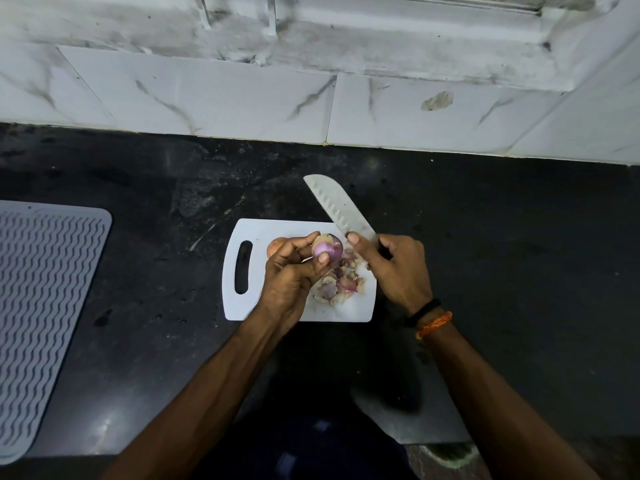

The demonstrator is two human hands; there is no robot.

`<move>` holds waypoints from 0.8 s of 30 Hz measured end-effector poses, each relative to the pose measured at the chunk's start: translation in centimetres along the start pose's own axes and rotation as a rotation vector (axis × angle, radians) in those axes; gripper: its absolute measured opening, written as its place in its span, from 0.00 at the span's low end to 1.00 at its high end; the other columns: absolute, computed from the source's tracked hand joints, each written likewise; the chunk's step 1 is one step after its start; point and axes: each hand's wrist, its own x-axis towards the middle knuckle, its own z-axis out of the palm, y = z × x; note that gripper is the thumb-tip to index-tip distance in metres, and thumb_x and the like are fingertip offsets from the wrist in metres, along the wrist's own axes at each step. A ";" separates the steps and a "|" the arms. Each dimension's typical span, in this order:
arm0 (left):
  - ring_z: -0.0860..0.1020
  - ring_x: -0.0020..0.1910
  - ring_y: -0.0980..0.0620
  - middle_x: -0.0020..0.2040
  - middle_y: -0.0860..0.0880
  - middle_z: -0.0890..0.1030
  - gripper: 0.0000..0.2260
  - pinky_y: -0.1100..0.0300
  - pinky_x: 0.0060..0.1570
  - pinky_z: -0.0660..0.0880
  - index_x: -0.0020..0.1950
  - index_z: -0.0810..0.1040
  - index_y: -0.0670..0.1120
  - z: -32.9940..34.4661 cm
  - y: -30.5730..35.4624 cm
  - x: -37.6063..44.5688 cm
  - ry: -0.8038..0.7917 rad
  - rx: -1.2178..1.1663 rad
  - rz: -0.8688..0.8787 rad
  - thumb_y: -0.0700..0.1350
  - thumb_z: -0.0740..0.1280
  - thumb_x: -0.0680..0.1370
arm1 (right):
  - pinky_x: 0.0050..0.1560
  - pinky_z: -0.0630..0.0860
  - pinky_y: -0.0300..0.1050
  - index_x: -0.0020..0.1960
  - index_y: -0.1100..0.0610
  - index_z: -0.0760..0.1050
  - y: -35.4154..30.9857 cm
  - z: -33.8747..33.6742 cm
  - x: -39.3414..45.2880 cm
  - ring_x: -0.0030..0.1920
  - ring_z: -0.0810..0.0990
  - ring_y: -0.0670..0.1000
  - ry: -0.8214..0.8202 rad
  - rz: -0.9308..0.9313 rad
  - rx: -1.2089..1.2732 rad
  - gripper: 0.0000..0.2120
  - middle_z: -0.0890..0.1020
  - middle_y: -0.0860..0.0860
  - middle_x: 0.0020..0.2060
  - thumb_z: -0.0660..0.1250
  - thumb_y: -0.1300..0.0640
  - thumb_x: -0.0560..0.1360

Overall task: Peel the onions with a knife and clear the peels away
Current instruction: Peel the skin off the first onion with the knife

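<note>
My left hand (pixel 294 268) holds a small purple onion (pixel 328 250) between thumb and fingers, just above the white cutting board (pixel 256 233). My right hand (pixel 394 268) grips the handle of a wide knife (pixel 337 206), thumb against the blade close to the onion's top; the blade points up and left over the counter. A heap of purple and tan peels (pixel 341 284) lies on the board below the onion. A second, brownish onion (pixel 275 246) sits on the board, half hidden behind my left fingers.
The board lies on a black stone counter (pixel 502 220) with a white marble-tiled wall (pixel 242 102) behind it. A grey ribbed mat (pixel 45 306) covers the counter's left end. The counter's front edge runs below my forearms.
</note>
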 end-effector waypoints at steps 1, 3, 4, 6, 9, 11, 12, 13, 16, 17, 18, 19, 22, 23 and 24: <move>0.83 0.54 0.42 0.51 0.42 0.85 0.13 0.44 0.60 0.79 0.49 0.84 0.43 0.0 0.0 0.0 0.003 0.000 -0.004 0.32 0.72 0.66 | 0.29 0.73 0.50 0.30 0.58 0.77 0.1 -0.1 0.1 0.27 0.78 0.52 0.011 0.005 -0.026 0.31 0.79 0.52 0.25 0.64 0.30 0.73; 0.83 0.56 0.40 0.53 0.40 0.84 0.14 0.42 0.62 0.78 0.52 0.82 0.40 0.1 0.1 0.1 0.003 0.018 0.005 0.33 0.72 0.67 | 0.27 0.68 0.47 0.30 0.58 0.75 0.3 -0.4 0.2 0.25 0.75 0.50 0.002 -0.018 -0.113 0.31 0.77 0.52 0.24 0.64 0.31 0.74; 0.83 0.56 0.40 0.54 0.40 0.84 0.15 0.42 0.62 0.78 0.53 0.81 0.39 0.1 0.1 0.1 -0.003 0.029 0.007 0.33 0.72 0.67 | 0.27 0.65 0.43 0.28 0.56 0.73 0.4 -0.5 0.1 0.24 0.72 0.48 -0.008 -0.033 -0.154 0.29 0.75 0.51 0.22 0.65 0.33 0.75; 0.83 0.55 0.40 0.55 0.39 0.84 0.15 0.43 0.61 0.78 0.55 0.81 0.38 0.1 0.1 0.2 -0.017 0.039 0.006 0.33 0.71 0.68 | 0.28 0.61 0.39 0.26 0.52 0.68 0.4 -0.5 0.0 0.23 0.69 0.47 -0.010 -0.055 -0.208 0.27 0.72 0.49 0.21 0.67 0.37 0.76; 0.84 0.53 0.41 0.53 0.38 0.84 0.13 0.44 0.60 0.79 0.53 0.83 0.39 -0.1 0.1 0.2 -0.027 0.043 0.002 0.33 0.71 0.69 | 0.28 0.61 0.39 0.25 0.51 0.64 0.4 -0.2 -0.2 0.22 0.68 0.47 -0.005 -0.104 -0.256 0.28 0.69 0.47 0.20 0.66 0.36 0.76; 0.85 0.51 0.43 0.49 0.41 0.85 0.11 0.47 0.57 0.81 0.48 0.86 0.44 -0.2 0.1 0.1 -0.034 0.036 -0.008 0.33 0.71 0.69 | 0.27 0.64 0.41 0.26 0.53 0.68 0.7 -0.1 -0.2 0.22 0.69 0.47 -0.017 -0.141 -0.271 0.29 0.70 0.47 0.20 0.64 0.33 0.76; 0.85 0.50 0.44 0.48 0.43 0.86 0.11 0.48 0.55 0.82 0.46 0.86 0.44 -0.2 0.1 0.0 -0.041 0.029 -0.018 0.33 0.71 0.69 | 0.27 0.66 0.42 0.27 0.54 0.70 0.8 0.0 -0.2 0.22 0.70 0.47 -0.024 -0.148 -0.272 0.30 0.71 0.47 0.20 0.62 0.32 0.76; 0.85 0.50 0.44 0.47 0.44 0.86 0.11 0.49 0.54 0.82 0.46 0.87 0.45 -0.2 0.1 0.0 -0.048 0.024 -0.026 0.32 0.71 0.69 | 0.27 0.67 0.43 0.28 0.54 0.72 0.9 0.0 -0.1 0.23 0.71 0.47 -0.029 -0.152 -0.274 0.30 0.72 0.47 0.21 0.60 0.31 0.75; 0.85 0.50 0.44 0.47 0.43 0.86 0.12 0.49 0.53 0.82 0.43 0.87 0.47 -0.2 0.2 -0.1 -0.043 0.028 -0.045 0.32 0.71 0.68 | 0.27 0.62 0.41 0.27 0.51 0.67 0.6 0.1 -0.2 0.22 0.69 0.45 -0.002 -0.148 -0.341 0.30 0.70 0.45 0.21 0.58 0.28 0.73; 0.85 0.50 0.43 0.48 0.42 0.86 0.12 0.48 0.53 0.82 0.44 0.86 0.46 -0.3 0.2 0.0 -0.032 0.028 -0.052 0.31 0.71 0.69 | 0.28 0.60 0.40 0.27 0.50 0.64 0.5 0.2 -0.1 0.22 0.68 0.44 0.016 -0.137 -0.373 0.30 0.69 0.45 0.21 0.58 0.26 0.72; 0.85 0.50 0.42 0.48 0.41 0.86 0.12 0.47 0.54 0.82 0.44 0.86 0.46 -0.3 0.2 0.0 -0.018 0.032 -0.057 0.30 0.71 0.69 | 0.28 0.59 0.39 0.26 0.50 0.63 0.4 0.4 -0.1 0.22 0.67 0.44 0.031 -0.122 -0.400 0.30 0.68 0.45 0.21 0.58 0.25 0.71; 0.85 0.50 0.41 0.48 0.41 0.85 0.12 0.45 0.55 0.81 0.44 0.86 0.46 -0.3 0.2 0.0 -0.007 0.039 -0.062 0.30 0.71 0.70 | 0.28 0.60 0.39 0.26 0.50 0.64 0.5 0.6 0.0 0.22 0.68 0.44 0.040 -0.100 -0.418 0.31 0.69 0.45 0.21 0.57 0.24 0.70; 0.84 0.51 0.42 0.48 0.42 0.85 0.13 0.43 0.59 0.79 0.41 0.86 0.48 -0.2 0.2 0.0 0.029 0.062 -0.066 0.30 0.70 0.71 | 0.27 0.67 0.42 0.28 0.54 0.73 1.0 1.0 0.2 0.24 0.72 0.46 0.016 -0.035 -0.407 0.36 0.74 0.47 0.22 0.55 0.21 0.68; 0.84 0.50 0.43 0.47 0.43 0.85 0.15 0.43 0.59 0.79 0.39 0.86 0.49 -0.1 0.2 0.0 0.037 0.062 -0.067 0.29 0.69 0.73 | 0.27 0.69 0.45 0.29 0.55 0.75 1.1 1.1 0.2 0.24 0.73 0.46 -0.005 -0.029 -0.379 0.37 0.75 0.47 0.22 0.55 0.21 0.68; 0.85 0.49 0.45 0.45 0.45 0.85 0.17 0.45 0.57 0.80 0.38 0.86 0.49 0.1 0.2 -0.1 0.041 0.052 -0.070 0.28 0.68 0.75 | 0.27 0.72 0.48 0.29 0.55 0.77 1.2 1.1 0.2 0.24 0.74 0.47 -0.029 -0.030 -0.339 0.37 0.76 0.49 0.23 0.57 0.21 0.68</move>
